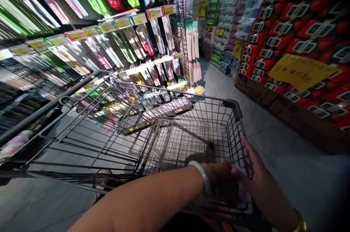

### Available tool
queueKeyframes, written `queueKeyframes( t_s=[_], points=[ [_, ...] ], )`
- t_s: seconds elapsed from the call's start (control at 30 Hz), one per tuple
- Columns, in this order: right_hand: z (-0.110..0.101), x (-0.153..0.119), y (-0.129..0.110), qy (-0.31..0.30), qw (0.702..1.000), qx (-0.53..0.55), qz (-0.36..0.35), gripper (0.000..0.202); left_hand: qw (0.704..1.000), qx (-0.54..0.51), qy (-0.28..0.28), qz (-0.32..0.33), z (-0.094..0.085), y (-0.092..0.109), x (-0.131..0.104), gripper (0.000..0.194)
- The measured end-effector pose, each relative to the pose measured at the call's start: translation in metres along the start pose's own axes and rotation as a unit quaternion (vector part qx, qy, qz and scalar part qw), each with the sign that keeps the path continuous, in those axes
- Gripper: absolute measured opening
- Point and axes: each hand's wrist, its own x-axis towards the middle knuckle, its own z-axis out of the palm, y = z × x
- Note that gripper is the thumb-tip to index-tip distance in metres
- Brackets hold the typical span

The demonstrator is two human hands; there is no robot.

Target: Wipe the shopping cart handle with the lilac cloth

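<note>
A tall rack (106, 27) of glossy slim packs and stacked red packages (290, 31) flank the grey wire cart (180, 144), a slanted, gridded basket. The right hand (255, 173) lies along its side wires, just beside the left hand (221, 175), wearing a smooth pale bangle (202, 172); I can't tell either's grip.

Floor (269, 131): grey tile, below and beyond the fingers (247, 147);
Rack (105, 27): price-tagged, ahead-left of the fingers;
Red packs (284, 27): stacked, yellow sign (303, 72), ahead-right of the fingers;
Light: bright across the rack, dim right of the fingers.
</note>
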Motion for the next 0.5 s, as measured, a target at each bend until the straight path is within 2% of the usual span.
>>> queueKeyframes(
  t_s=[0.07, 0.13, 0.2, 0.27, 0.3, 0.4, 0.5],
  points=[
    [0.000, 0.002, -0.001, 0.000, 1.000, -0.005, -0.003, 0.090, 0.993, 0.107, -0.006, -0.039, 0.000, 0.005, -0.007, 0.022],
    [0.001, 0.003, -0.002, 0.004, 1.000, -0.007, -0.005, 0.090, 0.983, 0.165, -0.047, -0.065, -0.010, 0.011, -0.023, 0.020],
    [0.001, 0.006, -0.004, 0.003, 1.000, 0.001, -0.011, 0.090, 0.987, 0.100, -0.118, -0.053, -0.027, 0.017, -0.042, 0.004],
    [0.002, 0.010, -0.005, -0.002, 1.000, 0.012, -0.017, 0.085, 0.985, -0.029, -0.172, -0.019, -0.046, 0.023, -0.057, 0.016],
    [0.002, 0.012, -0.005, -0.006, 1.000, 0.013, -0.020, 0.082, 0.980, -0.081, -0.179, -0.008, -0.055, 0.026, -0.062, 0.021],
    [0.000, 0.019, -0.012, 0.020, 0.998, -0.035, -0.038, 0.075, 0.979, -0.133, -0.157, 0.006, -0.072, 0.034, -0.071, 0.037],
    [-0.004, 0.018, -0.032, 0.098, 0.977, -0.150, -0.115, 0.068, 0.992, -0.106, -0.038, 0.052, -0.072, 0.042, -0.080, 0.039]
  ],
)
